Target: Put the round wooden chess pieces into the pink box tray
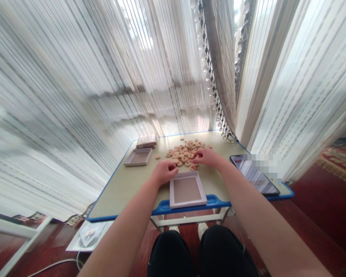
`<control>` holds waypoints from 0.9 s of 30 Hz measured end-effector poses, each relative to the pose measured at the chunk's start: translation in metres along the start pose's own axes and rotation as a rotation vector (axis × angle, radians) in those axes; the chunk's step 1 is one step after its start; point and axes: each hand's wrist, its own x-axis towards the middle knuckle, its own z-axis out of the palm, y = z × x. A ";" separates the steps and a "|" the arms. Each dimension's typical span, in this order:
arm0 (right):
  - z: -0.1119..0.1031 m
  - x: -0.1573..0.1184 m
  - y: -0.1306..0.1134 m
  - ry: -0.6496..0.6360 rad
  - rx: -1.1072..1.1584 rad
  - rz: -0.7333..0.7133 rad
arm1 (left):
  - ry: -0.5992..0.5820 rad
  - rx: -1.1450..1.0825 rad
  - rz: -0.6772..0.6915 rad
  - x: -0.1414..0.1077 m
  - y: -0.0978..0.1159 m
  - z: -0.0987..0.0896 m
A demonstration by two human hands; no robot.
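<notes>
A loose heap of round wooden Chinese chess pieces (185, 154) with red and dark characters lies towards the far middle of the table. My right hand (208, 157) is at the heap's right side, thumb and fingers pinched down among the pieces; whether one is between the fingertips is too small to tell. Curled closed, my left hand (164, 172) rests at the near left of the heap. Its fingertips are by the far left corner of a shallow open box (187, 189), and what they hold, if anything, is hidden. The inside of this box is bare.
A second shallow box (138, 157) lies at the left of the table (118, 188), with a plastic-wrapped packet (147, 141) behind it. Single pieces sit apart from the heap. A tablet (253, 174) lies at the right edge. Sheer curtains (167, 77) hang behind.
</notes>
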 end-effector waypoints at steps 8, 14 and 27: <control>0.004 -0.004 -0.005 -0.058 0.015 -0.028 | 0.253 0.013 0.009 0.002 -0.001 -0.001; 0.003 0.000 -0.006 0.247 -0.006 -0.026 | 0.248 0.037 0.001 0.008 -0.008 0.003; 0.041 -0.001 -0.031 0.163 -0.126 -0.215 | 0.218 0.089 -0.006 0.011 -0.014 0.006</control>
